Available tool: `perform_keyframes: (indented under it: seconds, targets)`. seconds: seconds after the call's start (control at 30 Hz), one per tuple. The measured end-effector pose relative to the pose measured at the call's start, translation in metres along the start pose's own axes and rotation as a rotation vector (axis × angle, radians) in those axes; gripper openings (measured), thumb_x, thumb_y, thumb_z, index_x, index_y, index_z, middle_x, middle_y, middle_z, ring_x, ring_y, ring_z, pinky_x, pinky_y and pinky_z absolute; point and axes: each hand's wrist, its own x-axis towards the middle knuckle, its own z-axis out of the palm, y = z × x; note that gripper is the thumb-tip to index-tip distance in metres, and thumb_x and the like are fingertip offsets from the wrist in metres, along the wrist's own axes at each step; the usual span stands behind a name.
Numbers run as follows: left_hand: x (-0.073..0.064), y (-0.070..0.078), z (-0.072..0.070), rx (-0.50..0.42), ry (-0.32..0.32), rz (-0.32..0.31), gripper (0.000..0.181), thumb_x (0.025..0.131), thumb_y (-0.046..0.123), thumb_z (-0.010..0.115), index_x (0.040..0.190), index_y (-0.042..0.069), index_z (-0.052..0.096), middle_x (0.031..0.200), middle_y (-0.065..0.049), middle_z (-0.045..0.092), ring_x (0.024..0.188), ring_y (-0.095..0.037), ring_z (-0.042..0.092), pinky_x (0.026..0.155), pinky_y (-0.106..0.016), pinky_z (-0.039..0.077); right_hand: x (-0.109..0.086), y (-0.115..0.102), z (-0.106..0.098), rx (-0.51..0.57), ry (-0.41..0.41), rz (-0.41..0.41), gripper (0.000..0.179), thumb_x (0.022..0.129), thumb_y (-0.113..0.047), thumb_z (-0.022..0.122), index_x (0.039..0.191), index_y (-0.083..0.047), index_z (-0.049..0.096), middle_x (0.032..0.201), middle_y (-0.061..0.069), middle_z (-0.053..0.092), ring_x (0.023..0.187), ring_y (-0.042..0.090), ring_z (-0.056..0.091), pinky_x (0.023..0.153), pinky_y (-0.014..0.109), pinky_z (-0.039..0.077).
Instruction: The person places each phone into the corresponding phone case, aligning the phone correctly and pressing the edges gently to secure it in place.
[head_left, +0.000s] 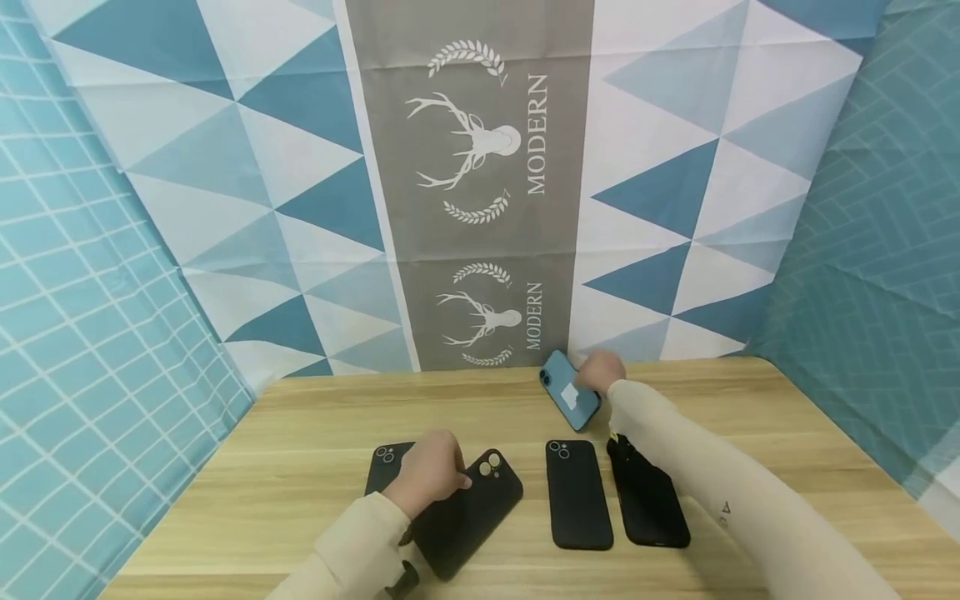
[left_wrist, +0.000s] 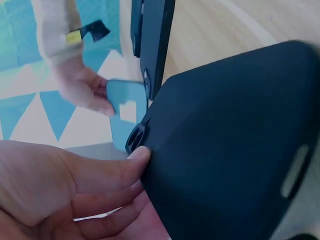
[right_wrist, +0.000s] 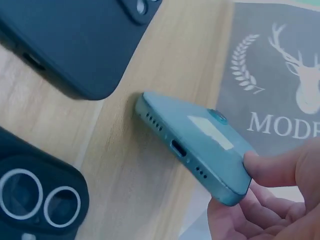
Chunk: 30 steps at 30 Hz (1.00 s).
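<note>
My left hand (head_left: 431,475) pinches a black phone case (head_left: 476,508) near its camera corner, thumb on the outer face. The case is tilted, and wood colour shows through its camera holes. At the back of the table my right hand (head_left: 600,371) grips a blue phone (head_left: 559,377) with a white patch on its back. In the right wrist view the thumb lies on the phone's back (right_wrist: 180,127), while the other fingers curl beneath. The phone's bottom edge, with its charging port, faces that camera.
A black phone or case with camera rings (head_left: 384,460) lies partly hidden behind my left hand. A black-cased phone (head_left: 580,504) lies centre-right, and another black phone-shaped item (head_left: 648,500) is beside it, under my right sleeve (head_left: 720,475). A patterned cloth wall (head_left: 480,208) borders the wooden table (head_left: 315,408).
</note>
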Motion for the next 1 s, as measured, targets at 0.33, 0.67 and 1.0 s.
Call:
perform_keyframes:
  seconds: [0.33,0.67,1.0]
  targets:
    - [0.000,-0.018,-0.014,-0.264,-0.046,0.048,0.010,0.075,0.010,0.080,0.067,0.006,0.076,0.060,-0.004,0.069,0.054,-0.008,0.054,0.052,-0.021,0.046,-0.022,-0.002,-0.018,0.480,-0.003,0.190,0.039,0.094,-0.011,0.058,0.128,0.006,0.056,0.130,0.026,0.058,0.108,0.033,0.064,0.089,0.038,0.057]
    - [0.007,-0.013,-0.020,-0.659,-0.038,-0.144,0.017,0.082,0.009,0.074,0.095,-0.002,0.074,0.087,-0.014,0.074,0.067,-0.018,0.071,0.066,-0.032,0.061,-0.054,-0.010,-0.020,0.738,-0.092,0.181,0.045,0.098,-0.010,0.053,0.140,0.004,0.044,0.141,0.028,0.048,0.125,0.037,0.055,0.104,0.046,0.047]
    - [0.007,-0.004,-0.024,-0.954,0.092,-0.219,0.023,0.084,0.009,0.072,0.103,-0.004,0.072,0.102,-0.020,0.073,0.076,-0.020,0.073,0.073,-0.035,0.061,-0.091,-0.023,-0.002,0.833,-0.135,0.148,0.044,0.098,-0.010,0.052,0.137,0.007,0.045,0.139,0.028,0.050,0.123,0.035,0.057,0.107,0.048,0.044]
